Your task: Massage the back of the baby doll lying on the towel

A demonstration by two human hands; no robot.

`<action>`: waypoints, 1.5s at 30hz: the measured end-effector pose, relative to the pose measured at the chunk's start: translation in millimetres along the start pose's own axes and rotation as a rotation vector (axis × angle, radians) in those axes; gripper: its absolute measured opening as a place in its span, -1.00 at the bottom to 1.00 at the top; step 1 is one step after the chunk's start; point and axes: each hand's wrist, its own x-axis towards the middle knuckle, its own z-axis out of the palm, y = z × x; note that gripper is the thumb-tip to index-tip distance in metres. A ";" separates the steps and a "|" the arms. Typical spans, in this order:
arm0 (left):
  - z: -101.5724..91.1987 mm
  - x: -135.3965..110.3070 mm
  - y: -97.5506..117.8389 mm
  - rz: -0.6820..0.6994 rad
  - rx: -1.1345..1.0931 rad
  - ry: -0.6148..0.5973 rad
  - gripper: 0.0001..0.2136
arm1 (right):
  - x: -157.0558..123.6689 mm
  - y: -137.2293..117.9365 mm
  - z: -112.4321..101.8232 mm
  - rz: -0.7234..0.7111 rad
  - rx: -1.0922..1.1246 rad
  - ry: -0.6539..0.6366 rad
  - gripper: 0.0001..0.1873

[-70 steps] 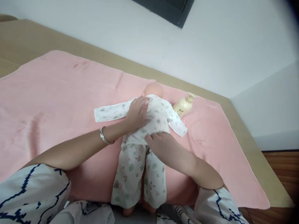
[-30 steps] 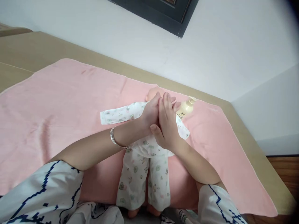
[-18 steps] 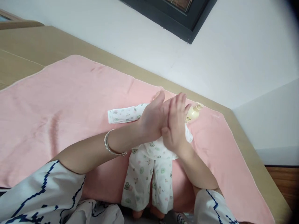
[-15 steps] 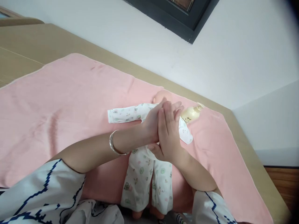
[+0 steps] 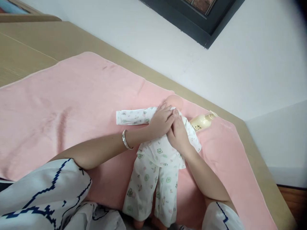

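Note:
A baby doll in a white printed top [image 5: 157, 153] and matching trousers [image 5: 144, 182] lies on its back on a pink blanket [image 5: 79, 92], feet towards me. Its round head [image 5: 174, 101] shows just past my hands. My left hand [image 5: 161, 120], with a silver bangle on the wrist, lies palm down over the upper chest, fingers stretched out. My right hand [image 5: 178, 132] rests against it from the right, their fingers meeting. Neither hand holds anything that I can see. Beside the doll's right-hand sleeve lies a cream pump bottle [image 5: 201, 122].
The blanket covers much of a wooden table [image 5: 40, 44], whose far edge runs along a white wall [image 5: 153, 41]. A dark frame [image 5: 192, 19] is on that wall. One doll sleeve [image 5: 134, 117] stretches out to the left.
My hands were pressed palm to palm above the doll; now they have parted and turned down onto its chest. More of the top shows. The view has shifted slightly.

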 end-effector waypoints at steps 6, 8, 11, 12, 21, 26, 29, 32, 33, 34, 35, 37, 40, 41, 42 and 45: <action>21.4 -16.6 -16.5 0.007 0.186 -0.041 -0.50 | -2.2 25.0 -2.2 -0.011 -0.064 -0.062 -0.40; 24.1 -20.4 -14.7 -0.013 0.212 -0.049 -0.48 | -2.0 32.7 -6.2 -0.014 -0.064 -0.079 -0.36; 24.4 -22.2 -13.9 -0.011 0.240 -0.073 -0.47 | -1.1 42.2 -9.4 -0.025 -0.053 -0.078 -0.30; 24.0 -21.9 -14.7 -0.007 0.246 -0.079 -0.47 | -0.8 44.2 -9.7 -0.029 -0.046 -0.073 -0.30; 19.1 -4.5 -28.1 -0.058 0.242 -0.137 -0.50 | -17.7 14.1 0.5 0.186 -0.061 -0.030 -0.25; 21.3 -23.0 -9.8 -0.045 0.340 -0.117 -0.51 | -10.3 28.2 -2.3 0.121 0.011 -0.030 -0.38; 22.6 -40.7 4.9 0.027 0.372 -0.130 -0.52 | -0.3 43.5 -6.1 0.166 0.033 0.014 -0.40; 22.1 -41.0 4.4 0.017 0.327 -0.147 -0.52 | -3.3 39.1 -4.7 0.201 -0.002 0.032 -0.38; 21.5 -36.1 0.2 -0.007 0.308 -0.145 -0.51 | -8.0 32.9 -2.8 0.195 -0.015 0.028 -0.38; 20.6 -29.6 -5.4 -0.034 0.294 -0.141 -0.50 | -13.8 25.4 -0.3 0.183 -0.027 0.024 -0.37; 19.5 -22.4 -11.3 -0.063 0.286 -0.137 -0.49 | -20.1 17.4 2.4 0.165 -0.041 0.018 -0.36; 17.4 -9.9 -21.1 -0.101 0.293 -0.129 -0.46 | -30.9 3.9 7.2 0.127 -0.070 0.010 -0.33; 15.9 -6.4 -21.6 -0.112 0.337 -0.135 -0.45 | -33.2 0.4 8.5 0.096 -0.078 0.004 -0.34; 16.0 -9.8 -18.0 -0.105 0.357 -0.139 -0.46 | -29.7 4.7 7.0 0.098 -0.061 -0.003 -0.35; 16.4 -14.8 -13.2 -0.091 0.380 -0.142 -0.46 | -24.8 11.0 4.9 0.108 -0.037 -0.009 -0.37; 18.2 -30.6 1.1 -0.020 0.438 -0.148 -0.45 | -9.4 31.9 -1.3 0.139 0.024 0.001 -0.37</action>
